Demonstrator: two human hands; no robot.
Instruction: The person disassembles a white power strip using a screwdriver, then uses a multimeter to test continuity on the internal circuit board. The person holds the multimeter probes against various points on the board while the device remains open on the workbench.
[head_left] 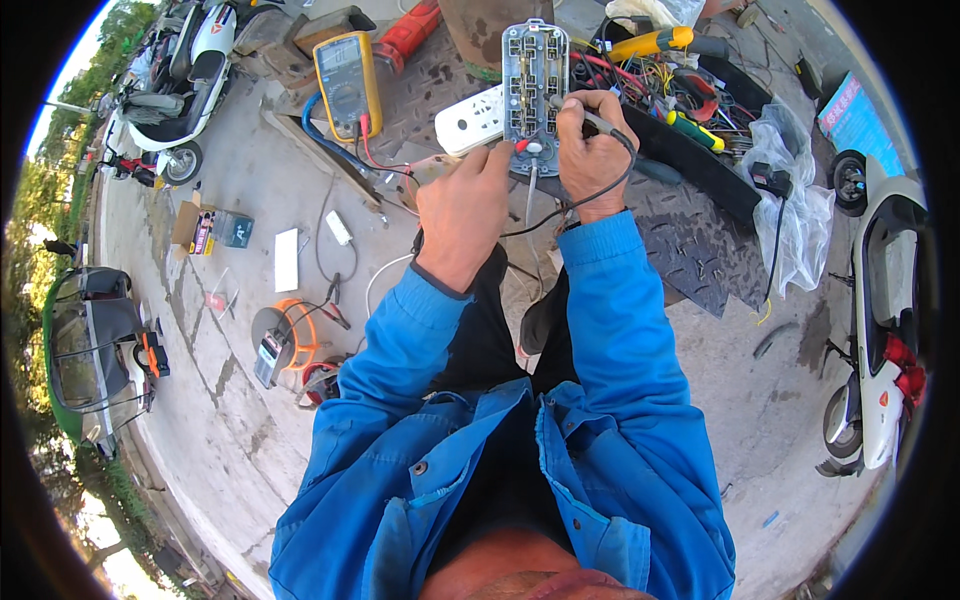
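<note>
In front of me lies an opened power strip (533, 85), its grey housing showing rows of metal contacts. My left hand (462, 205) is closed at the strip's lower left, gripping a red test probe (521, 146); most of the probe is hidden by the fingers. Pinched in my right hand (597, 160) is a black test probe (600, 122), directed at the strip's right side. Whether either tip touches metal cannot be made out. A yellow multimeter (347, 85) with a lit display stands to the left, its red lead plugged in. Beside the strip rests a white perforated cover (470, 121).
Tangled wires and tools, including a green-yellow screwdriver (697, 131), crowd a box on the right, near a clear plastic bag (790, 200). An orange reel (300, 335) and small box (207, 228) are on the left. Scooters (884, 330) stand around.
</note>
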